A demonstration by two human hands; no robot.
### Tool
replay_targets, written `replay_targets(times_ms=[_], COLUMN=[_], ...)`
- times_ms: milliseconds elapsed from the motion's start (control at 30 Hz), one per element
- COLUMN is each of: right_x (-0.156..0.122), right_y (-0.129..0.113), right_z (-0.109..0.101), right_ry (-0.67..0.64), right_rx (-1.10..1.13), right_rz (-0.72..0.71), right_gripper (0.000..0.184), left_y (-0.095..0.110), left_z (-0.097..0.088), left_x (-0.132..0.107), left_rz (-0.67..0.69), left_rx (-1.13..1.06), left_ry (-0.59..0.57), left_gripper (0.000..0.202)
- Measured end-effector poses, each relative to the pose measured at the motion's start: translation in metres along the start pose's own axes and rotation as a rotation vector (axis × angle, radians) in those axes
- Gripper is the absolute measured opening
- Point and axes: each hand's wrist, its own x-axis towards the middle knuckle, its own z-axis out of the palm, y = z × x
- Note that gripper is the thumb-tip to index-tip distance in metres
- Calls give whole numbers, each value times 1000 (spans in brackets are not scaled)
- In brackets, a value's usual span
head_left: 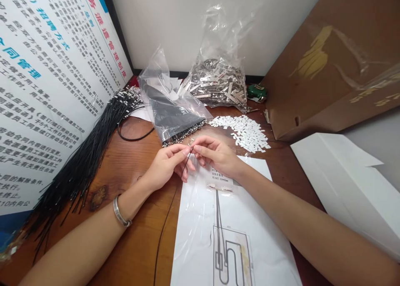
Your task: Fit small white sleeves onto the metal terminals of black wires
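A thin black wire (166,219) runs up from the front of the table to my two hands. My left hand (168,163) pinches it near its upper end between thumb and forefinger. The fingertips of my right hand (215,152) close on the tip of the same wire, right beside the left ones. Whatever small part sits at that tip is hidden by the fingers. Just beyond my hands lies a clear bag (168,107) of black wires with metal ends. A heap of small white plastic housings (242,130) is spread to the right of it.
A bundle of black wires with white ends (90,152) lies at the left. A clear bag of flat metal strips (218,84) stands at the back, near a green object (257,93). A printed diagram sheet (193,244) lies in front; a brown box (312,69) stands right.
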Motion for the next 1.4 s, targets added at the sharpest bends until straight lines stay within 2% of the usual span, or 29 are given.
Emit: replay_targets(times_ms=[433,533,733,867,1067,1233,1333,1400], right_x=[-1,-2,-7,-7,-8,-4,1,-10], right_y=[-3,-4,-7,-7,-4,0,-12,-25], right_z=[1,2,5,5,5,2,9,22], right_ry=[35,26,-52,-60,-58,-64,-48,-60], right_rx=[-13,-18,-96,-125,-108,-105,-49,5], right_rz=[12,30,88,102,57,16,-96,-201], right_gripper=[26,26,23,22,19,18,15,12], left_y=[-5,-4,0,0,-3,-6,-4,-2], left_z=[-3,-2,-1,0,-2,-3,-2,0], left_x=[2,3,5,4,3,5,4,3], left_rz=[75,100,141,138,147,150,152,149], left_rx=[-28,-57,-154,-166,-99,-44,-20,0], left_ry=[42,91,265,276,222,227,238,248], left_gripper=[25,26,27,27,25,25,25,24])
